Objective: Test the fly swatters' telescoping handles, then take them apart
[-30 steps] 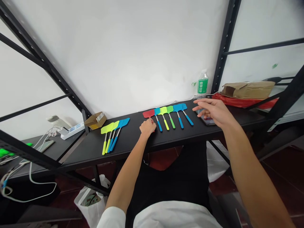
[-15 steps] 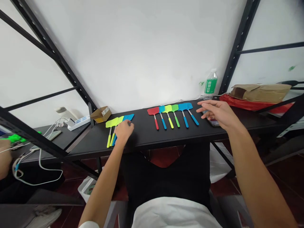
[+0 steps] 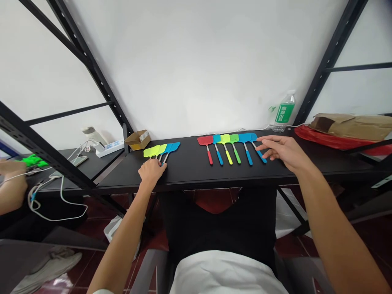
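Several fly swatters lie in two groups on the black shelf. In the left group, yellow-green swatters overlap blue ones, with their heads toward the wall. My left hand is closed over their handles, which it mostly hides. The right group fans out in a row: a red swatter, then blue, yellow, green and further blue ones. My right hand hovers beside the rightmost blue swatter, fingers apart and holding nothing.
A small cardboard box stands at the left by the rack post. At the right are a water bottle and a brown package on red plastic. A power strip and another person's arm are at far left.
My left hand has moved from the heads of the left swatters down onto their handles. My right hand stays open, now closer to the rightmost blue swatter. The view has shifted slightly.
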